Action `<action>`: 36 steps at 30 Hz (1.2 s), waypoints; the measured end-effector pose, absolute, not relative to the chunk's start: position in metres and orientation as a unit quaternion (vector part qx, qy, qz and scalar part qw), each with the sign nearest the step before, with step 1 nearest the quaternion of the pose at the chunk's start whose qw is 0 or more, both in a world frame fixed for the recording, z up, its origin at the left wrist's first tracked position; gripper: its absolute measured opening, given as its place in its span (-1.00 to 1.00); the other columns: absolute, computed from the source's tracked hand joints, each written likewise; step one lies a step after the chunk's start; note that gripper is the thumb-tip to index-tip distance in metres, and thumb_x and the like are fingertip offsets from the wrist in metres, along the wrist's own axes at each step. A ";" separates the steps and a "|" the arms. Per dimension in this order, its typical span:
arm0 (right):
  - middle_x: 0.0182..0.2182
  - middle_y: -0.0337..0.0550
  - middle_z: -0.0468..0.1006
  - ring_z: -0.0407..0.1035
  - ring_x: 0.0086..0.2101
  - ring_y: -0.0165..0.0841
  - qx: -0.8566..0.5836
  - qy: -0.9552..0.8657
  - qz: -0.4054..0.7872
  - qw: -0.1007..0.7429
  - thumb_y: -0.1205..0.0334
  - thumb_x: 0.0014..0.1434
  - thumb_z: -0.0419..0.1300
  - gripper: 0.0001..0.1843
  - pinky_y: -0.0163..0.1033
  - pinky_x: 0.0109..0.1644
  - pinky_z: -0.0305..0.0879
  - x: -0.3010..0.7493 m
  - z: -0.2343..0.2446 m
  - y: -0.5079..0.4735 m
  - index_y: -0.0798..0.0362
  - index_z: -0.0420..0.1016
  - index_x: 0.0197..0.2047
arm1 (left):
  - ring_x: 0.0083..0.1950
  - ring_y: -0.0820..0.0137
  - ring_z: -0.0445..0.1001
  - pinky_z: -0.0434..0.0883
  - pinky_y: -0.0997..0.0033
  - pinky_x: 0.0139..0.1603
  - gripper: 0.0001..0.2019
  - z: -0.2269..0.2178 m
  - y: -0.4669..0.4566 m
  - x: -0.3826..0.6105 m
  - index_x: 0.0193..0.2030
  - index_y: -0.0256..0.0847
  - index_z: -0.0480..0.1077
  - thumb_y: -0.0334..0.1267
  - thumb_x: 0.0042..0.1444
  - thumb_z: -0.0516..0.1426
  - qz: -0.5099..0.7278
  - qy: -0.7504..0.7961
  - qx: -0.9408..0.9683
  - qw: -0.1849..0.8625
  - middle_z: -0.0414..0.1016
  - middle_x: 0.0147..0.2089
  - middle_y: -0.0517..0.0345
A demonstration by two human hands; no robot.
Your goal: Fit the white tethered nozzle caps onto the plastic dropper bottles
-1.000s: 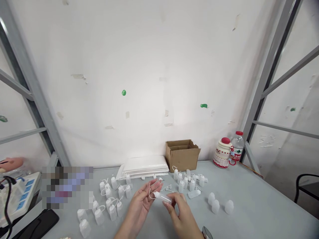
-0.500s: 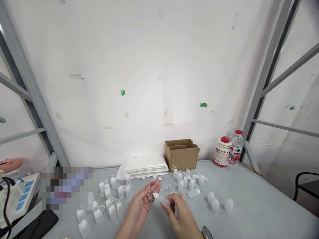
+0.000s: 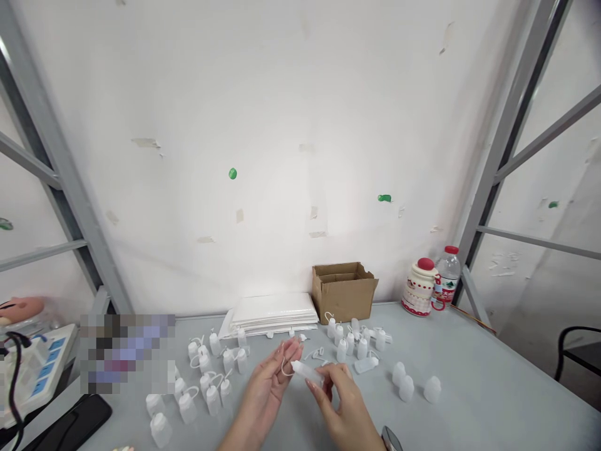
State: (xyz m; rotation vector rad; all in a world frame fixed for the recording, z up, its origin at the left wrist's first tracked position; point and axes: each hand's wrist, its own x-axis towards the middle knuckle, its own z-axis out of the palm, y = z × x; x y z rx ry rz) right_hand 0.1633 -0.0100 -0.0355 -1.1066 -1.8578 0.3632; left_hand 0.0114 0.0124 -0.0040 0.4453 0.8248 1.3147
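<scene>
My right hand (image 3: pixel 342 401) pinches the base of a small translucent squeeze bottle (image 3: pixel 307 373), tilted with its nozzle end toward my left hand. A thin white looped strap (image 3: pixel 283 368) hangs at the nozzle end. My left hand (image 3: pixel 270 388) is palm up with fingers stretched out beside that nozzle end and the strap; whether it touches the strap is unclear. Several capped bottles with looped straps (image 3: pixel 213 401) stand to the left. More such bottles (image 3: pixel 350 343) stand behind my right hand, with one bottle (image 3: pixel 366 364) lying on its side.
Several uncapped-looking bottles (image 3: pixel 406 388) stand at right. Loose strap pieces (image 3: pixel 315 354) lie behind my hands. Farther back are a stack of white sheets (image 3: pixel 270 310), a cardboard box (image 3: pixel 345 294), a decorated jar (image 3: pixel 419 288) and a water bottle (image 3: pixel 448 272). A phone (image 3: pixel 70 426) lies at left.
Both hands and the bottle stay almost in place; the whole view shifts very slightly. The bottle's nozzle end sits a touch farther from my left palm.
</scene>
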 end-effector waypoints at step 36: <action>-0.54 -0.20 0.33 0.21 -0.48 -0.33 -0.380 -0.791 0.040 0.478 0.34 0.15 0.04 -0.88 -0.21 -0.37 0.25 0.165 -0.028 -0.015 0.05 0.32 -0.21 | 0.08 0.27 0.39 0.34 0.49 -0.10 -0.70 -0.002 0.007 0.010 -0.08 -0.31 0.43 -0.24 0.05 0.12 0.558 0.328 0.270 0.713 0.58 -0.16 -0.12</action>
